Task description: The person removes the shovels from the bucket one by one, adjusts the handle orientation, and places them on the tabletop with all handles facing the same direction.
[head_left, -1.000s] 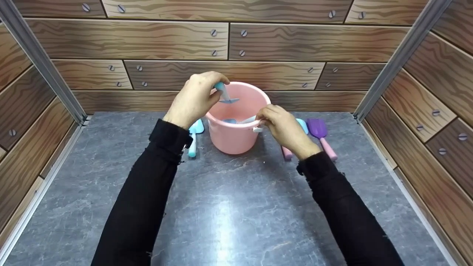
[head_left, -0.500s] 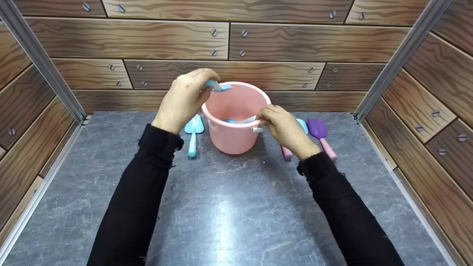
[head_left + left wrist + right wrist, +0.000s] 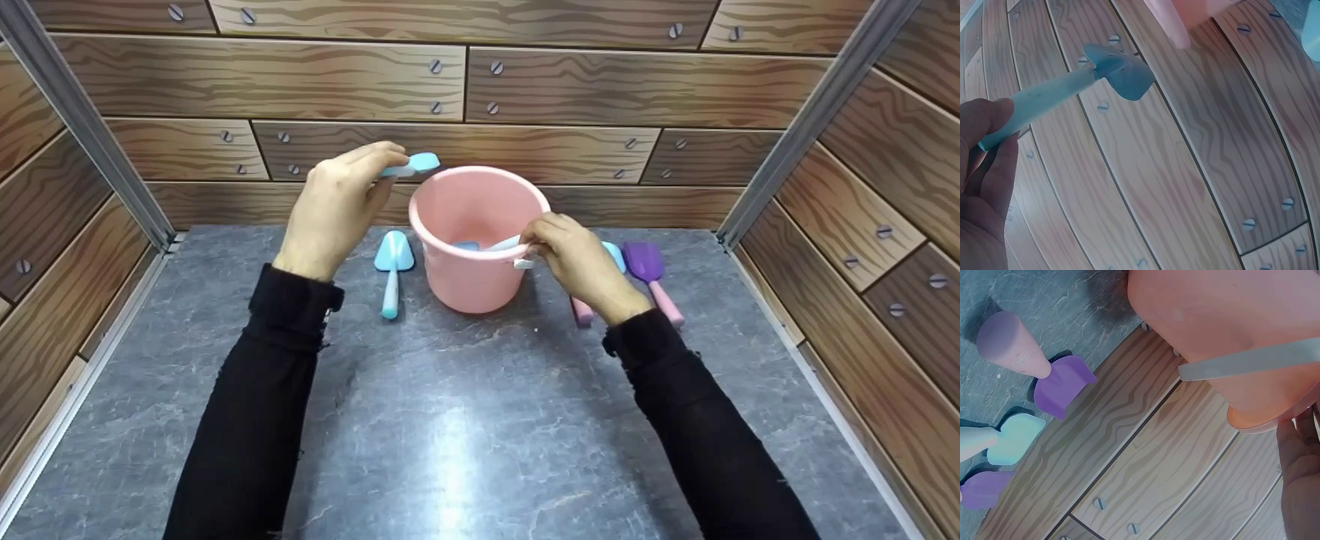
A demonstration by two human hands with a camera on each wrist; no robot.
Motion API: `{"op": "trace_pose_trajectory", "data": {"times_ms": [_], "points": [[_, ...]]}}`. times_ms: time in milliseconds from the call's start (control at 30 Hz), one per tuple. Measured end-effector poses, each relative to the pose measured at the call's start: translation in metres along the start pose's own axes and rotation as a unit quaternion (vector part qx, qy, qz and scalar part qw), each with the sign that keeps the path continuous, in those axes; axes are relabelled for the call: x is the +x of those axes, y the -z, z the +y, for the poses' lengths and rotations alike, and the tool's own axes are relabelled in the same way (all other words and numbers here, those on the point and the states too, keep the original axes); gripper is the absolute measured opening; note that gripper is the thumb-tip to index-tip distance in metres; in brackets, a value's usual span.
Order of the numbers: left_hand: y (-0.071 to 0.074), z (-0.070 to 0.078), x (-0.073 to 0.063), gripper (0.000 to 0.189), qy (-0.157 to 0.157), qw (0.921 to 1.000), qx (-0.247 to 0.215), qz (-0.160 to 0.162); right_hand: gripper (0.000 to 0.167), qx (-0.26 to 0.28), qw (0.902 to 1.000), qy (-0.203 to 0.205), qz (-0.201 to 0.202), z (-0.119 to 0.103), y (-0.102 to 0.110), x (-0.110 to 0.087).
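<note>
My left hand (image 3: 337, 199) pinches the handle end of a light blue toy shovel (image 3: 1053, 93). The shovel is up in the air, left of the pink bucket (image 3: 476, 281) and about level with its rim. In the left wrist view its blade points away from the fingers, toward the bucket. On the bucket's right side, my right hand (image 3: 577, 259) grips the rim, as the right wrist view also shows. Inside the bucket lies another toy shovel (image 3: 504, 244) with a pale handle, partly hidden by the front wall.
A light blue toy shovel (image 3: 393, 262) lies on the grey table left of the bucket. To the right are a purple shovel (image 3: 645, 260) with a pink handle, a light blue one (image 3: 1013, 439) and another purple one (image 3: 1064, 385). Wood-patterned walls (image 3: 360, 82) enclose the table.
My left hand has lifted the light blue shovel out from over the bucket and moved left with it, its blade tilting up toward level. The right hand stays on the rim.
</note>
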State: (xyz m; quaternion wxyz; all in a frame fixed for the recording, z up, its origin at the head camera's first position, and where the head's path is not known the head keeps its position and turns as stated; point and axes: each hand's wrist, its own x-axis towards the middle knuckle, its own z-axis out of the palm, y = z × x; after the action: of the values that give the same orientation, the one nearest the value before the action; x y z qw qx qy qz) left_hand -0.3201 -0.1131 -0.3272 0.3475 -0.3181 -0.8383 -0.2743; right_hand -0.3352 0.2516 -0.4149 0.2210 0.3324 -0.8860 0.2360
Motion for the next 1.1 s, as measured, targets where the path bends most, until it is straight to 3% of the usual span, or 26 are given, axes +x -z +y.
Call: {"op": "trace_pose_trajectory", "data": {"times_ms": [667,867,1100], "points": [[0.003,-0.028,-0.039,0.024,0.017,0.9995,0.025,0.007,0.01,0.005,0.9999,-0.006,-0.008,-0.002,0.003,0.0],[0.001,-0.037,-0.051,0.022,0.026,0.9991,0.032,-0.006,0.009,0.004,1.0,-0.004,-0.008,-0.002,0.002,0.0],[-0.002,-0.047,-0.065,0.029,0.061,0.9968,0.038,-0.034,0.01,0.0,1.0,0.0,-0.008,-0.001,0.002,0.0]]}}
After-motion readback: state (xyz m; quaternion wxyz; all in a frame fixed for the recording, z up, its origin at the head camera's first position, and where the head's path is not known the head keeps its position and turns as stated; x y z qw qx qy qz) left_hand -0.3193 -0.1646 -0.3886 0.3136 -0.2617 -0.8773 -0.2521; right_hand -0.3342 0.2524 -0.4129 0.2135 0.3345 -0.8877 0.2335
